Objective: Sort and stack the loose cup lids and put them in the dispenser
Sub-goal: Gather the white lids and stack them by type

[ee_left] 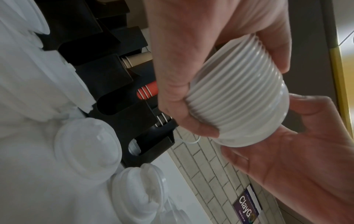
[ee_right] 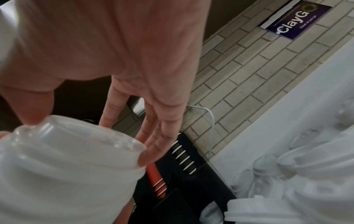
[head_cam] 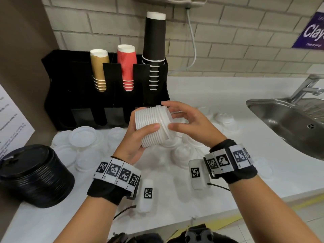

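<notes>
My left hand [head_cam: 145, 118] grips a stack of white cup lids [head_cam: 152, 127] on its side, fingers curled round it, above the counter. My right hand [head_cam: 168, 114] meets the stack's right end with straight fingers over the top and its thumb on the rim. In the right wrist view the end lid [ee_right: 76, 136] sits against those fingertips [ee_right: 147, 157]. In the left wrist view the ribbed stack [ee_left: 239, 103] lies between both hands. The black dispenser [head_cam: 78, 102] stands just behind, its lower slots dark. Loose white lids [head_cam: 84, 137] lie scattered on the counter below.
A stack of black lids [head_cam: 35, 174] stands at the left near the counter's front edge. Gold, red and black cups [head_cam: 154, 50] fill the dispenser's upper slots. A steel sink [head_cam: 289, 120] with a faucet [head_cam: 306, 88] is at the right. More loose lids [head_cam: 226, 120] lie toward the sink.
</notes>
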The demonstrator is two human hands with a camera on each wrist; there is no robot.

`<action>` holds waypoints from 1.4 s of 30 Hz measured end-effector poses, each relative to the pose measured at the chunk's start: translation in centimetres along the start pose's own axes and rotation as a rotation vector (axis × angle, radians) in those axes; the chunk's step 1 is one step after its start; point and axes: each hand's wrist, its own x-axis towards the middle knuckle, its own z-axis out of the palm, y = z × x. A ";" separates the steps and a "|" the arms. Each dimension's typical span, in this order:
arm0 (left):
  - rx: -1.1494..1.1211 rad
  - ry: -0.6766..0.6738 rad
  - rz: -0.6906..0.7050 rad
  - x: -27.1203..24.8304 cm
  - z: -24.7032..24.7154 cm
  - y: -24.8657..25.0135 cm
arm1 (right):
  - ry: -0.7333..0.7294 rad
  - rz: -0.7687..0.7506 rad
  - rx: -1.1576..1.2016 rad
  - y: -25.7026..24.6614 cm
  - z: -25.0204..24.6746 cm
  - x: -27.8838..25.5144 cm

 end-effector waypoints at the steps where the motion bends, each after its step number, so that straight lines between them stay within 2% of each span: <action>1: -0.006 -0.006 -0.008 0.0 0.1 0.0 | -0.010 -0.002 0.004 -0.1 0.0 0.0; 9: -0.098 0.024 -0.022 0.0 0.8 0.2 | -0.018 -0.035 0.068 0.2 0.5 0.1; 13: -0.186 0.025 -0.089 0.2 1.0 0.2 | 0.053 -0.025 0.080 -0.1 0.6 0.1; 15: -0.123 0.003 -0.109 0.4 1.2 0.4 | 0.111 -0.023 0.040 -0.2 0.4 0.2; 18: -0.053 0.039 -0.125 0.6 0.9 0.5 | 0.127 -0.004 -0.031 0.0 0.3 0.2; 21: -0.080 0.037 -0.133 0.5 0.4 0.8 | 0.066 0.015 -0.078 0.4 0.3 0.0; 24: -0.094 0.049 -0.129 0.4 0.3 1.1 | -0.112 0.139 0.162 0.4 0.9 0.0; 27: -0.086 0.044 -0.148 0.3 0.2 1.3 | -0.154 0.220 0.352 0.4 1.3 0.0; 31: 0.175 0.051 -0.238 0.0 -0.9 1.9 | -0.178 0.302 0.390 0.9 1.3 -0.2; 33: 0.327 0.077 -0.309 -0.2 -1.7 1.8 | -0.210 0.345 0.339 1.5 1.6 -0.6; 37: 0.539 0.041 -0.470 -0.8 -2.1 1.1 | -0.263 0.423 0.220 2.7 3.1 -1.5; 42: 0.711 -0.010 -0.521 -1.3 -2.4 0.6 | -0.304 0.427 0.104 3.9 5.0 -2.4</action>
